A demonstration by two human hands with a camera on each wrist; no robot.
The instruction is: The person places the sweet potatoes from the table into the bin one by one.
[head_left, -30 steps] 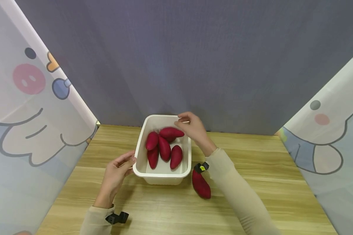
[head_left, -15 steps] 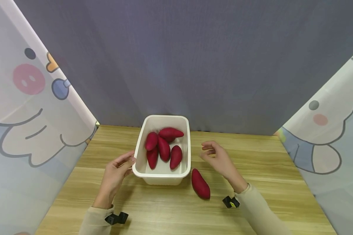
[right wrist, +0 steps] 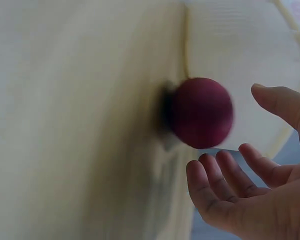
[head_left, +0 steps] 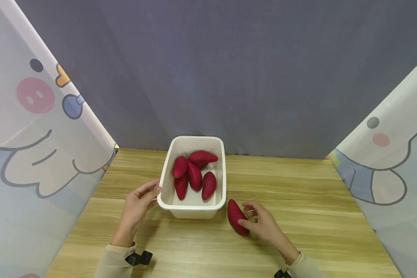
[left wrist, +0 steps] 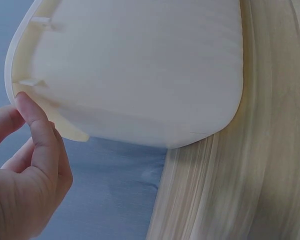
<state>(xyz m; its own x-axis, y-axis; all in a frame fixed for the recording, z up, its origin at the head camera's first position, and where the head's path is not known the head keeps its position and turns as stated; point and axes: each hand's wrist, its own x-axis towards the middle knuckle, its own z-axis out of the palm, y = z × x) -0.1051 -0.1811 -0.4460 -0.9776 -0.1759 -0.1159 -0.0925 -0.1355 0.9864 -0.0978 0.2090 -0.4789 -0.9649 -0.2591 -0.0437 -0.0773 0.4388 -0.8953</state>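
Note:
A white plastic bin stands mid-table, holding several red sweet potatoes. My left hand pinches its left rim between thumb and fingers; the left wrist view shows the fingertips on the rim, beside the bin's pale outer wall. One more sweet potato lies on the table just right of the bin's near corner. Over it comes my right hand, its thumb overlapping the sweet potato in the head view. From the right wrist, the hand appears with fingers loosely spread around the sweet potato's end, holding nothing.
The wooden table extends to both sides of the bin. A grey curtain rises behind its back edge, and printed cartoon panels flank it left and right.
My right hand has moved from the bin's far right corner out to the right, then down toward the loose sweet potato. The left hand and the bin have stayed put.

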